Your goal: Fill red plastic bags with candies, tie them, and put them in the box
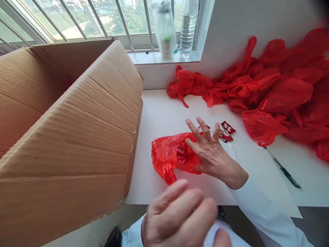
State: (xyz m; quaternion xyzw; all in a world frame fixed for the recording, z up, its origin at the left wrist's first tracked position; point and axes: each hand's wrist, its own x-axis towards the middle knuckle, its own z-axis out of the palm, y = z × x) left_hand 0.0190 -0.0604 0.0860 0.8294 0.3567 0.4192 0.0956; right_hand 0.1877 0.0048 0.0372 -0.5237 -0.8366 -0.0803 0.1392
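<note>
A red plastic bag [164, 154] lies on the white table with its mouth toward the right. Small red wrapped packets [183, 152] show inside it. My right hand [209, 151] is over the bag's mouth, fingers spread and stretched out, touching the plastic. Close to the camera, my left hand [183, 218] is curled closed and slightly blurred. Its fingers hide whatever it may hold. Several loose dark red packets [226, 133] lie just beyond my right hand, one partly hidden behind its fingers.
A large open cardboard box [102, 130] fills the left side. Many knotted red bags [280, 92] are heaped at the back right. A black-handled tool [290, 176] lies beside a white sheet [264, 171]. On the windowsill stand a water bottle [188, 32] and a bagged container [166, 37].
</note>
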